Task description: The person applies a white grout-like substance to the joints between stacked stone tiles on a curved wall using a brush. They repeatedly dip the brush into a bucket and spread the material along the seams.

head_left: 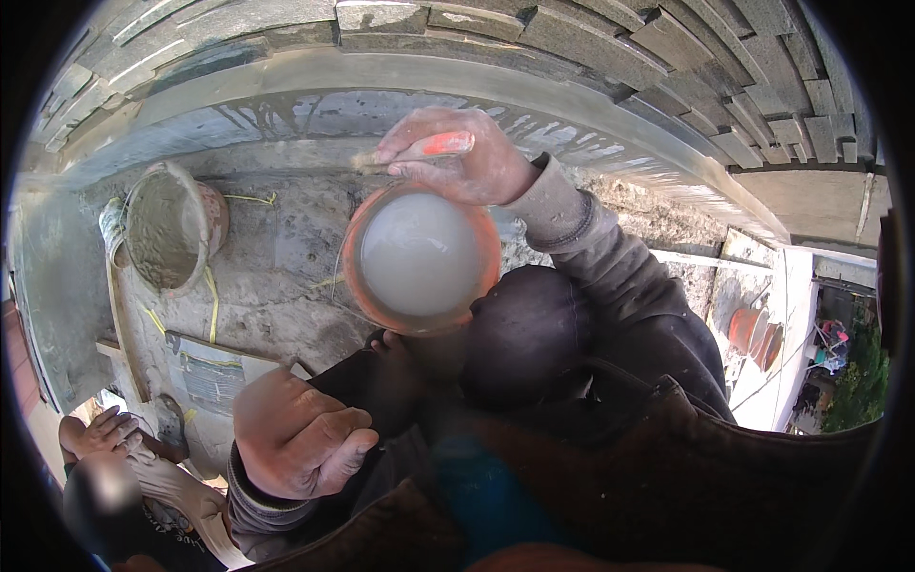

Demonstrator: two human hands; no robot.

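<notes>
My right hand (457,157) is closed around a paintbrush (440,145) with an orange-tipped handle, just above the far rim of an orange bucket (355,272). The brush's bristles point left, toward the wet wall, and look blurred. Cloudy whitish-grey liquid (419,253) fills much of the bucket, which stands close in front of me by my knee (529,334). Lower left, my left hand (300,434) hangs in the air with its fingers curled into a loose fist. Nothing shows in that hand, and it is apart from the bucket.
A second bucket (212,214) of wet grey mortar stands at the left. Stacked stone cladding (610,43) runs above a smooth wet ledge (315,114). A person (143,486) sits at the lower left, hands together. Boards (129,334) and yellow straps (212,305) lie on the rough floor.
</notes>
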